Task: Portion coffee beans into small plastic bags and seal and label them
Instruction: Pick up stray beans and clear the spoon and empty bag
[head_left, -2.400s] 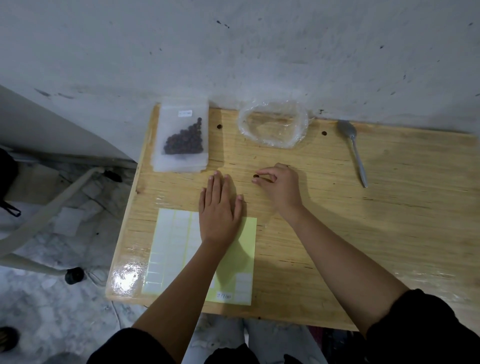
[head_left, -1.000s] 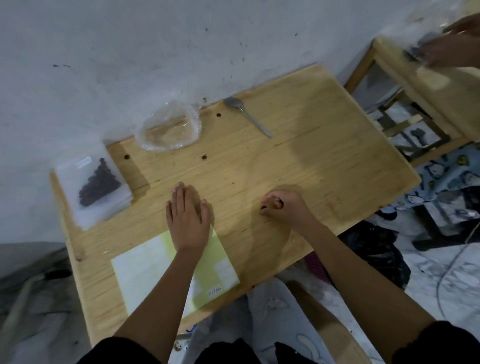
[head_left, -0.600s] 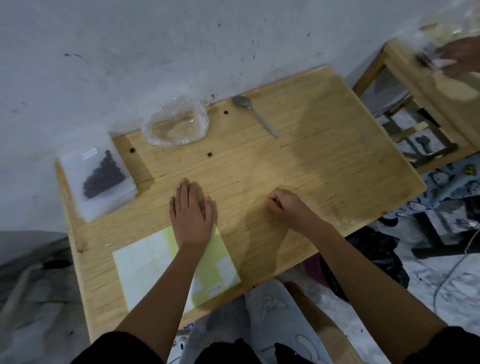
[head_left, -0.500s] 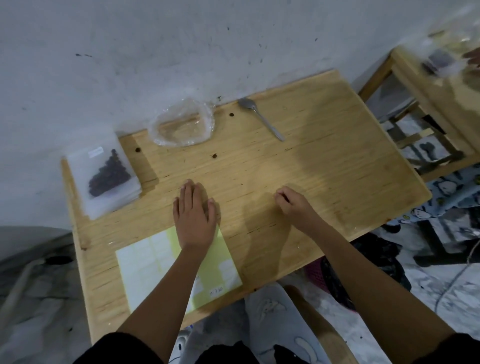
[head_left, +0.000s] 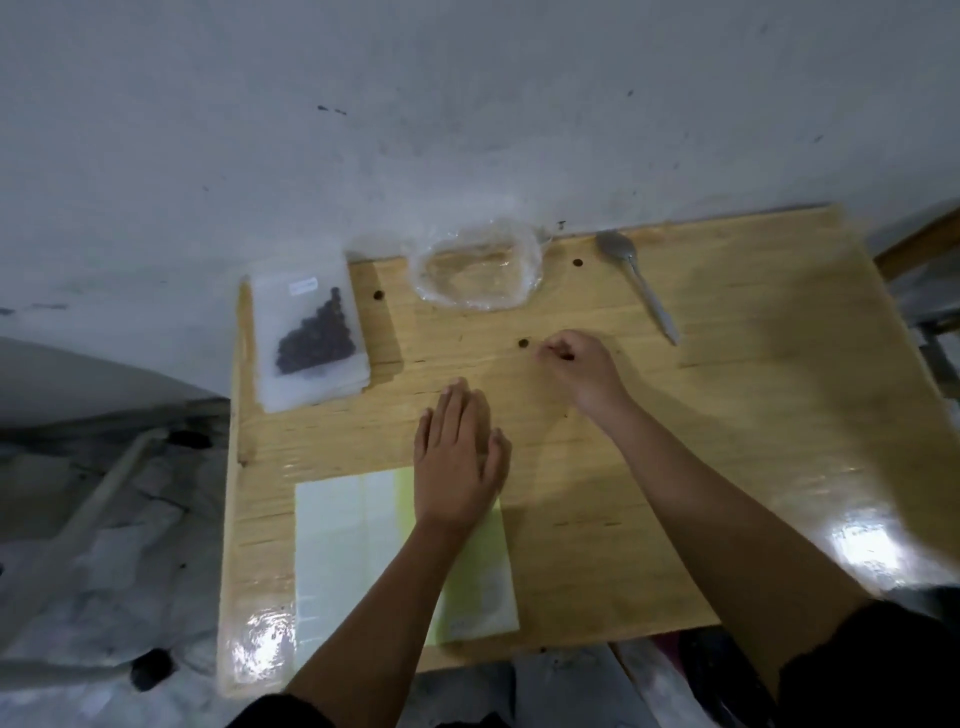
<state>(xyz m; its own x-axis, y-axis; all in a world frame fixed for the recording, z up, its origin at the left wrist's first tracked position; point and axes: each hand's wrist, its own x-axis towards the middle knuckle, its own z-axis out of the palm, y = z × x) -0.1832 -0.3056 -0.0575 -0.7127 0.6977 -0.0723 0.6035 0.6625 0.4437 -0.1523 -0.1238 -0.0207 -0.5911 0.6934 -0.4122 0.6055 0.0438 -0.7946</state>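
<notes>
Head view: the only view, looking down over my two forearms onto a wooden table set against a pale wall.
My left hand: open and flat, fingers straight and close together. The palm lies on the table and the heel of the hand lies on the far edge of the label sheet.
My right hand: knuckles up and fingers curled in, thumb tucked toward the fingertips. I cannot tell whether they pinch anything.
Dark spot: on the wood just left of my right fingertips. It may be a bean or a mark in the board, I cannot say which.
Bag of coffee beans: lies flat at the far left corner on top of a stack of clear bags. Its beans sit in a dark wedge and a small white label is near its top edge.
Crumpled plastic bag: clear, at the far edge by the wall, between the bean bag and the spoon.
Spoon: metal, bowl toward the wall, handle slanting toward me, well right of my right hand.
Label sheet: white stickers on yellow-green backing, at the near left under my left forearm.
</notes>
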